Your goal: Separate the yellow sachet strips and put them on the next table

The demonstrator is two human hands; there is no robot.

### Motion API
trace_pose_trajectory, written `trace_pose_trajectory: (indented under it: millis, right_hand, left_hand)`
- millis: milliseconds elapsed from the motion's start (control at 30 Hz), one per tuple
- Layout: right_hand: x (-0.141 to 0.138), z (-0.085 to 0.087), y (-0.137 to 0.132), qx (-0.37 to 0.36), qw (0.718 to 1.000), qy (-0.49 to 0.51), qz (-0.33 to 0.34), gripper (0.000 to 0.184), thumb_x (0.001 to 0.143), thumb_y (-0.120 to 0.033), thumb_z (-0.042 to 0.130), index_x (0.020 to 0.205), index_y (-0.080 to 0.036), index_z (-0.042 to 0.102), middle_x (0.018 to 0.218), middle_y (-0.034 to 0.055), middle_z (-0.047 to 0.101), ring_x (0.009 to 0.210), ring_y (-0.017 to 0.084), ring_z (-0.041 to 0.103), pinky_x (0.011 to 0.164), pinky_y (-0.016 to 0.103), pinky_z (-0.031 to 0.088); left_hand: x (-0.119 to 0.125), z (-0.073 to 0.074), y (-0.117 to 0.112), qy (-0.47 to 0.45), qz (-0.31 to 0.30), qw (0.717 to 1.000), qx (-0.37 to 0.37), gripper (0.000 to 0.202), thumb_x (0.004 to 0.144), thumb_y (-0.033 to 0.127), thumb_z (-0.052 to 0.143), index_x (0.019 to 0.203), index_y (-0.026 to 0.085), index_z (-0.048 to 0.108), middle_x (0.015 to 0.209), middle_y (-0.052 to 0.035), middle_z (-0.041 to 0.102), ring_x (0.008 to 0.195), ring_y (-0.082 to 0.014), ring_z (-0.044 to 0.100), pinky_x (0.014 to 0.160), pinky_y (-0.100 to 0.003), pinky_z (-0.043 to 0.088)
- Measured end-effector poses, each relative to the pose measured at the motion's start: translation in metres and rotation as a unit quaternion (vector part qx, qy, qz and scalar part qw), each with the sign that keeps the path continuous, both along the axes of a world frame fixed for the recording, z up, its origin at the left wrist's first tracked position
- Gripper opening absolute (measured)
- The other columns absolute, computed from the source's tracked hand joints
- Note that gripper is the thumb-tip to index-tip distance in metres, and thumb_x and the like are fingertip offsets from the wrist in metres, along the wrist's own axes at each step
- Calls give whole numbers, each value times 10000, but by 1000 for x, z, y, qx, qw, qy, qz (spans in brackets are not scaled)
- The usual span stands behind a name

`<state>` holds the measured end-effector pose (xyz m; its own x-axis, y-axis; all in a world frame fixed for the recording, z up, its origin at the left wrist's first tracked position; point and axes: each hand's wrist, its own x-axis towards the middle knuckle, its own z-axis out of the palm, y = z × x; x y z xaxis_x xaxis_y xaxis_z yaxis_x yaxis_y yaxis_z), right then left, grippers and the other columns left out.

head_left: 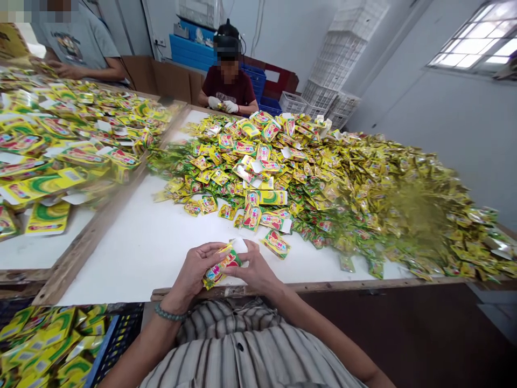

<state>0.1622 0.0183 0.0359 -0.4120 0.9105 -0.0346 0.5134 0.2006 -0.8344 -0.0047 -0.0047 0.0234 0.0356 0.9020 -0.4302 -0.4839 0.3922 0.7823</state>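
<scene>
Between my hands, just above the near edge of the white table, is a small yellow-green candy box [226,263] with its white flap raised. My left hand [198,265] is closed round the box's left side. On the other side, my right hand [255,265] has its fingers at the flap end of the same box. Whether anything is inside the box cannot be made out. A similar box [276,244] lies on the table right of my hands, and further boxes [252,210] lie beyond them, in front of a big heap of small candy packets [315,178].
A wooden divider [109,213] separates this table [121,253] from one at left piled with boxes [48,183]. A blue crate [105,345] of filled boxes stands at lower left. Two people [230,89] work across the tables. Stacked white baskets [335,59] stand behind.
</scene>
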Motion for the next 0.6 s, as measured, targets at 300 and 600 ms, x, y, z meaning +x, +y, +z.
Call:
trace_pose_trajectory:
  millis: [300,600]
  right_hand:
    - [-2,-5,9,-11,998,-9,-65,104,731,-309,756,782,-218,751,1169,96,547,1229,286,383,1033,429,336]
    - [-4,-2,9,-67,994,81,16,413,779,-352,686,1170,-260,593,1205,49,598,1124,207,533,902,348,448]
  left_hand:
    - [-2,-4,1,16,-46,999,23,513,610,316,831,1079,184,670,1005,-49,745,814,-176,689,735,-249,526]
    - [-56,7,6,213,-33,976,1,537,498,481,829,911,154,725,864,-59,757,754,-234,676,664,-296,520]
